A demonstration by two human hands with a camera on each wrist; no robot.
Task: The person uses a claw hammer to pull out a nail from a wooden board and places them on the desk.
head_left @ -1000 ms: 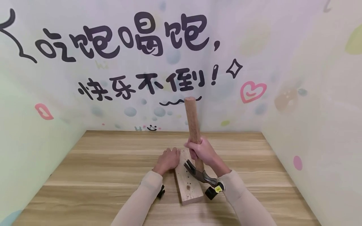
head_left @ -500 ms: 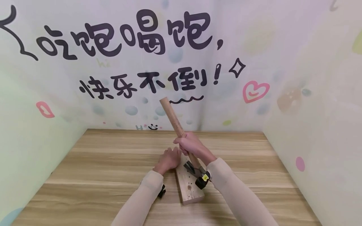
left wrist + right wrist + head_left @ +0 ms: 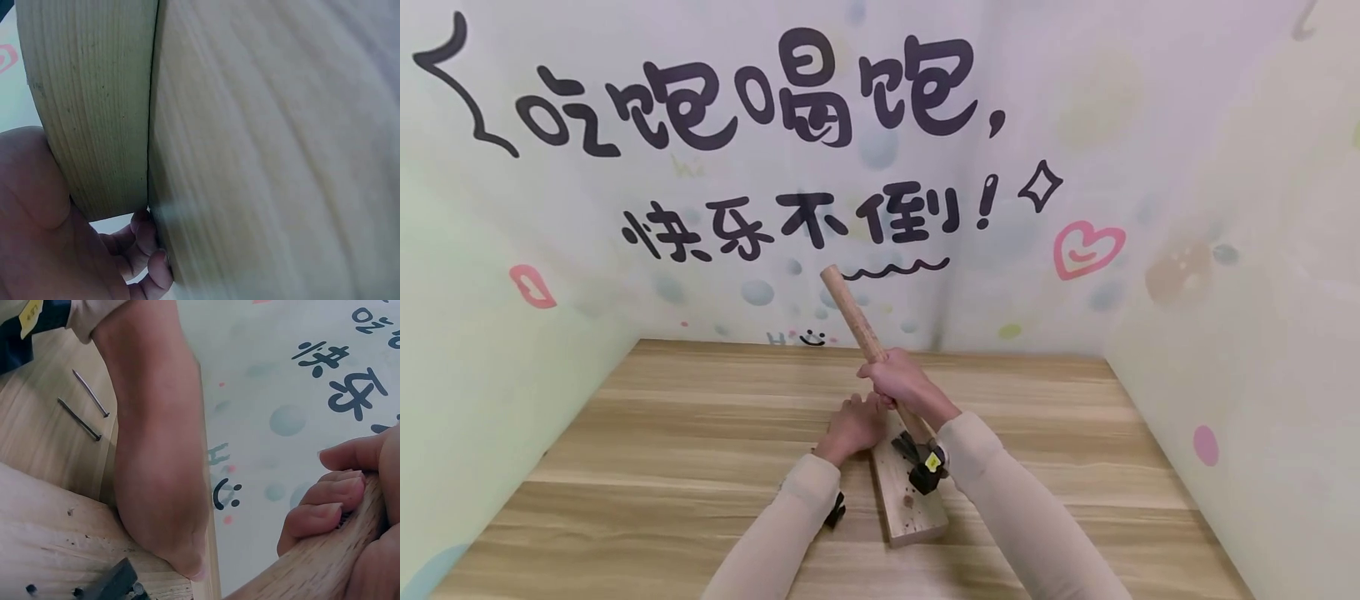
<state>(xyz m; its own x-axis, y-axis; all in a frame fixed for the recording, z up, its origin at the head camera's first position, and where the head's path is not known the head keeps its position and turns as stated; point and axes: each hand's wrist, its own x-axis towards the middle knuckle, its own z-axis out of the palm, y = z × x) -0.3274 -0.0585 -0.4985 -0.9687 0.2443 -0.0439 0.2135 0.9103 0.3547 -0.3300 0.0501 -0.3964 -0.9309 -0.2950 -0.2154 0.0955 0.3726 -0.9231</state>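
Note:
My right hand grips the wooden handle of a claw hammer, which slants up and left. The dark claw is down at the top face of a wooden block. A small round metal tip shows beside the claw in the right wrist view; whether it is a nail head I cannot tell. My left hand holds the block's far end, its palm along the side and the fingers curled past the end in the left wrist view. Several dark holes mark the block.
Two loose nails, one beside the other, lie on the wood-grain table to the left of the block. Printed walls enclose the table at the back and sides. Black cameras sit on both wrists.
The hammer handle has swung left from near upright, and my right hand moved left with it. In the last half second little moved besides a slight view shift. The left hand stays on the block.

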